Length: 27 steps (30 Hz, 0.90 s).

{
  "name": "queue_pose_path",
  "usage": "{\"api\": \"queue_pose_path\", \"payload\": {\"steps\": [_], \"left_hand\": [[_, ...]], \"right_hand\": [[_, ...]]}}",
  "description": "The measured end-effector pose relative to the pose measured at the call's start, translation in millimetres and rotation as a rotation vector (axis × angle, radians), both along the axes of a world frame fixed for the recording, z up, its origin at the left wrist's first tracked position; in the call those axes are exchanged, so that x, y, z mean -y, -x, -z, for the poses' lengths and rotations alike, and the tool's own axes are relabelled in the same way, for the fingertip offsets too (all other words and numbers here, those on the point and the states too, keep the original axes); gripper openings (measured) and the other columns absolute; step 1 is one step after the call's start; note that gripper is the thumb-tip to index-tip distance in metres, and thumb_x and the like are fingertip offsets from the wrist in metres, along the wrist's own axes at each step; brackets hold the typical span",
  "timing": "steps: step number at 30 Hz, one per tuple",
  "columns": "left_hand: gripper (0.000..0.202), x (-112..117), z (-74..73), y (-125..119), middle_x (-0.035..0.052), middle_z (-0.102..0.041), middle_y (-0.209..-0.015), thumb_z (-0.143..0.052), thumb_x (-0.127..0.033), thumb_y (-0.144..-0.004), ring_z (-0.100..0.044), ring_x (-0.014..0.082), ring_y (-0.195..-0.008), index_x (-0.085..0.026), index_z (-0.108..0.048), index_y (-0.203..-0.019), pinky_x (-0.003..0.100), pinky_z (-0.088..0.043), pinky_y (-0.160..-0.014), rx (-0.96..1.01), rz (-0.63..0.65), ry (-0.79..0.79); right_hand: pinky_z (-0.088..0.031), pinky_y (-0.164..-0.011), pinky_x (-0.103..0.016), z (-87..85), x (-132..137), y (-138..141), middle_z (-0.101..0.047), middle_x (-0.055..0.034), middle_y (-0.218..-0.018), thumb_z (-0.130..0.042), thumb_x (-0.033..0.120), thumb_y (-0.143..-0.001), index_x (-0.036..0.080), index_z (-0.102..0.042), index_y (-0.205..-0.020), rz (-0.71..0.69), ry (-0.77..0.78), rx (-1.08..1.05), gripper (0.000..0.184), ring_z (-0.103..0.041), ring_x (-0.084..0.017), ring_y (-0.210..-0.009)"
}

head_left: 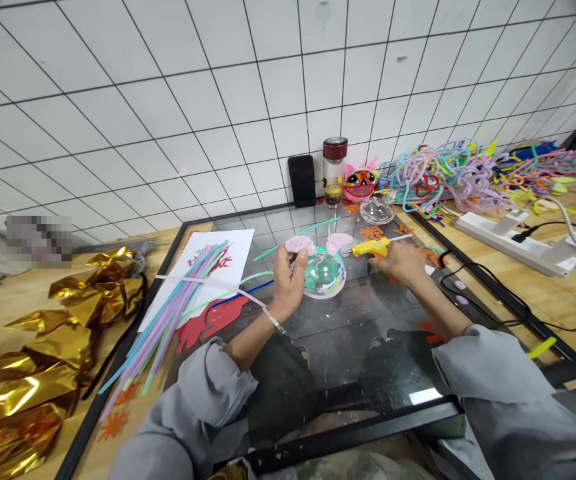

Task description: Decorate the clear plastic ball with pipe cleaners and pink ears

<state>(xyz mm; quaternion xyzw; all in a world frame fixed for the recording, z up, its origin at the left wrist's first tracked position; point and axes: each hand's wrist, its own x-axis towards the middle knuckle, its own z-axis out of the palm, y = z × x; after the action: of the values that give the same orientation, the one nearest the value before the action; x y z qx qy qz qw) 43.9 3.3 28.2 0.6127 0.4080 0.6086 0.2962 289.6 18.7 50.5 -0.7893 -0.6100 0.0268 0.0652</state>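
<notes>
My left hand (289, 283) is closed, thumb and fingers pinching a pale pink fan-shaped piece (300, 244) at the upper left edge of a clear plastic dome (325, 275). The dome has a pink rim and green colour showing inside. A second pink piece (339, 243) stands at its upper right. My right hand (404, 261) is wrapped round a yellow hot glue gun (371, 248), whose nozzle points left, close to the second piece and the dome's edge. Whether the nozzle touches them I cannot tell.
Pipe cleaners (183, 300) lie across white paper (241, 240) on the left, beside gold foil (43, 353). A phone (302, 181), a glass bottle (334, 175) and a pink cat-like craft (361, 183) stand behind. On the right are tangled pipe cleaners (453, 177), a power strip (513, 243) and cables.
</notes>
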Motion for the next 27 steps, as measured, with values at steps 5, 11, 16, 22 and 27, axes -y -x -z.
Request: {"api": "queue_pose_path", "payload": {"steps": [5,11,16,22,27], "left_hand": [[0.031,0.5,-0.1,2.0,0.0061,-0.068,-0.103,-0.054,-0.049,-0.096,-0.065,0.0168,-0.098,-0.02,-0.056,-0.108,0.03,-0.049,-0.091,0.005,0.009,-0.008],[0.03,-0.5,2.3,1.8,0.006,-0.068,-0.103,-0.055,-0.048,-0.095,-0.065,0.017,-0.099,-0.019,-0.057,-0.104,0.03,-0.049,-0.093,0.02,0.002,0.001],[0.031,-1.3,3.1,1.3,0.0062,-0.069,-0.103,-0.055,-0.047,-0.096,-0.065,0.0169,-0.098,-0.019,-0.057,-0.109,0.03,-0.049,-0.091,0.02,0.012,-0.006],[0.032,-0.2,1.4,1.3,0.0069,-0.068,-0.102,-0.054,-0.049,-0.095,-0.065,0.018,-0.098,-0.019,-0.056,-0.105,0.032,-0.049,-0.092,0.006,0.001,0.016],[0.032,-0.4,1.6,0.9,0.0075,-0.069,-0.103,-0.055,-0.05,-0.095,-0.065,0.0185,-0.1,-0.019,-0.056,-0.104,0.033,-0.049,-0.093,0.014,-0.003,0.024]], "right_hand": [[-0.047,-0.066,-0.037,0.9,-0.6,-7.9,-0.073,-0.0223,-0.093,-0.064,0.041,-0.078,0.011,-0.071,-0.099,0.04,-0.012,-0.097,0.037,-0.071,-0.034,-0.087],[-0.045,-0.064,-0.034,-22.9,18.9,-26.6,-0.07,-0.0104,-0.082,-0.063,0.04,-0.074,0.02,-0.06,-0.091,0.118,-0.406,-0.286,0.027,-0.065,-0.027,-0.075],[-0.042,-0.06,-0.032,-43.0,43.4,-3.1,-0.058,-0.0018,-0.065,-0.06,0.038,-0.073,0.025,-0.048,-0.074,-0.133,-0.674,-0.284,0.018,-0.055,-0.02,-0.061],[-0.044,-0.064,-0.033,-37.6,47.0,25.0,-0.061,-0.0058,-0.073,-0.055,0.033,-0.081,0.025,-0.049,-0.078,-0.361,-0.74,-0.171,0.01,-0.061,-0.023,-0.071],[-0.044,-0.065,-0.033,-32.4,44.7,28.9,-0.062,-0.0067,-0.076,-0.051,0.029,-0.085,0.024,-0.051,-0.084,-0.422,-0.754,-0.095,0.005,-0.062,-0.024,-0.075]]}}
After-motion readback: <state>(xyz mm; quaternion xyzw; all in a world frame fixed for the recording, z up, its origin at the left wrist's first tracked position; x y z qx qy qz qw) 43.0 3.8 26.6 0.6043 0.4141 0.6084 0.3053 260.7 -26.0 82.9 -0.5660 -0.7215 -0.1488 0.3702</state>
